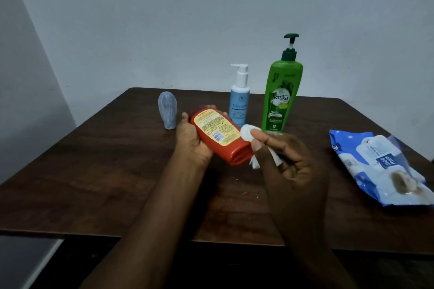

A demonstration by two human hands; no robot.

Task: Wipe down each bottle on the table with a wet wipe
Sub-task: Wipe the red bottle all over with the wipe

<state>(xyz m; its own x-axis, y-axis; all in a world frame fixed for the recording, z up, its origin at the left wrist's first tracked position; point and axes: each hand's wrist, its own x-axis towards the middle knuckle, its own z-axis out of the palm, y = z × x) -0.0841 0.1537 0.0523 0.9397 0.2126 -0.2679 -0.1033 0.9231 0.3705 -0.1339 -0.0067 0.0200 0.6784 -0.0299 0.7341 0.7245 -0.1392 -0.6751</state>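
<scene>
My left hand (191,139) grips an orange-red bottle (220,136) with a yellow label, held tilted above the table (94,183), cap end toward me. My right hand (285,159) pinches a crumpled white wet wipe (247,134) against the bottle's right side. Behind them stand a light blue pump bottle (239,101) and a tall green pump bottle (280,98). A small pale blue bottle (168,110) stands at the back left.
A blue and white wet wipe pack (380,166) lies at the right side of the dark wooden table. A plain grey wall rises behind the table. White crumbs dot the wood near the middle.
</scene>
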